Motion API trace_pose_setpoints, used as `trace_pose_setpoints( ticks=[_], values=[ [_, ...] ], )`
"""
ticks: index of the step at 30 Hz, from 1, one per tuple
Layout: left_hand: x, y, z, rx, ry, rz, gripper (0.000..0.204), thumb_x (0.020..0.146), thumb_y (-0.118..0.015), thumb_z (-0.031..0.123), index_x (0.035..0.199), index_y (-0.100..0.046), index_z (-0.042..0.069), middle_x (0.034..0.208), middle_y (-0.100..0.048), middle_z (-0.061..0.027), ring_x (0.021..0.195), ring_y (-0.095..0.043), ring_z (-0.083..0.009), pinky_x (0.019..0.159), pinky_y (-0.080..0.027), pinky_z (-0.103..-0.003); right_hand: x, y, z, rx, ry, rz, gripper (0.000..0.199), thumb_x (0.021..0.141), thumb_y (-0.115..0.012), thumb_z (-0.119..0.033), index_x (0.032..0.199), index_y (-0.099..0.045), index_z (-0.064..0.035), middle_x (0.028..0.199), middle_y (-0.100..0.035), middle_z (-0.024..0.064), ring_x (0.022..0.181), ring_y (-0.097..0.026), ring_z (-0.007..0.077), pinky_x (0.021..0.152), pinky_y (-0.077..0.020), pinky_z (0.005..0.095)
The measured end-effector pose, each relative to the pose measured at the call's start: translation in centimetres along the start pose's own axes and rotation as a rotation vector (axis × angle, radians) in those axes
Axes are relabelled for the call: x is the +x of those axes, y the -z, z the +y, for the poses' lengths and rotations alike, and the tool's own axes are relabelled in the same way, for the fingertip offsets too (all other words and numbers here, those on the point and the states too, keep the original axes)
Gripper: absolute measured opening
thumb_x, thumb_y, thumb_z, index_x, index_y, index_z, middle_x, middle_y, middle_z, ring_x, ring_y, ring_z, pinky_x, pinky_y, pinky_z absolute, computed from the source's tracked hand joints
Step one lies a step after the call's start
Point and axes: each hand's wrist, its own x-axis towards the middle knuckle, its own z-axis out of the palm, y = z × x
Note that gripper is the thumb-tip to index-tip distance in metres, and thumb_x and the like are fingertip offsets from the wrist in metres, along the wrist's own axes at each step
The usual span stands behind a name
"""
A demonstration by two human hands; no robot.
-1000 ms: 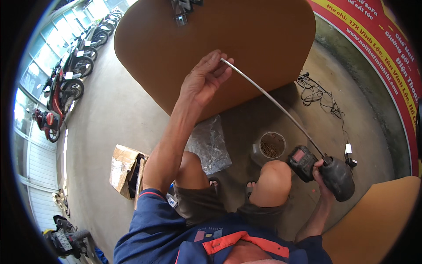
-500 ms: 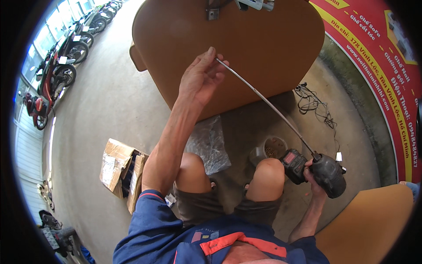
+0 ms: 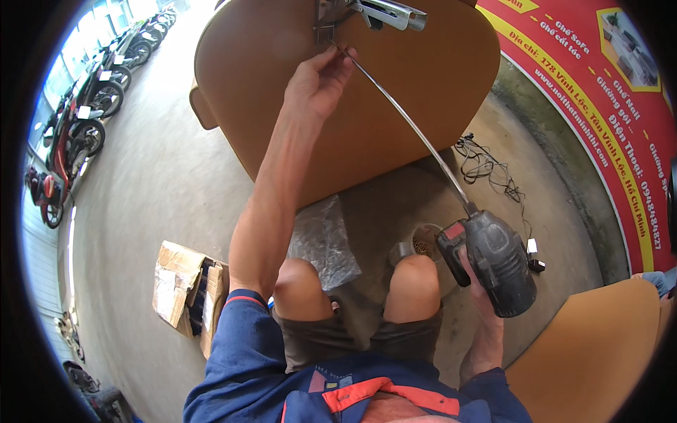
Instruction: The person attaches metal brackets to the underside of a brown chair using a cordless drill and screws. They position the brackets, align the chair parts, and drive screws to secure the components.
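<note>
A black power drill [image 3: 499, 264] is at the near right, its handle grasped by the right hand [image 3: 477, 283]; a reddish label [image 3: 453, 232] marks its battery end. From its chuck a long bit [image 3: 409, 123] slants far and left to the left hand [image 3: 319, 83], whose thumb and fingertips pinch its end; whether they also hold a screw is too small to tell. Just beyond those fingers, a metal bracket [image 3: 325, 32] sits on a large brown panel [image 3: 402, 77]. Nearer, a tub [image 3: 401, 252] of small brownish pieces stands left of the drill, with clear plastic [image 3: 321, 240] farther left. At far right, a red banner [image 3: 564, 77] carries legible white and yellow lettering. A taped cardboard box [image 3: 175, 282] at left bears a whitish label.
</note>
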Motion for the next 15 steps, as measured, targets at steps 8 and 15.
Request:
trace_pose_setpoints(
  ticks=[8,15],
  values=[
    [2.4,1.0,0.7,-0.006,0.005,-0.095,0.017,0.1,-0.058,-0.005,0.113,-0.057,-0.016,0.11,-0.063,-0.024,0.097,-0.069,-0.0348,0.078,-0.065,-0.034,2.6,-0.5,-1.5,-0.117,0.044,-0.005,0.025,0.082,-0.087,-0.007,0.106,-0.077,-0.0063,0.102,-0.077,0.0052,0.092,-0.072,0.0187,0.087,-0.0554,0.0363],
    [2.9,1.3,0.9,-0.05,0.011,-0.091,0.016,0.1,-0.058,-0.006,0.113,-0.057,-0.016,0.108,-0.063,-0.0233,0.094,-0.069,-0.0338,0.076,-0.065,-0.034,5.0,0.4,-3.8,-0.276,0.181,-0.103,0.025,0.085,-0.085,-0.004,0.108,-0.076,-0.0047,0.1,-0.076,0.003,0.084,-0.068,0.0137,0.077,-0.0541,0.0319]
  ],
)
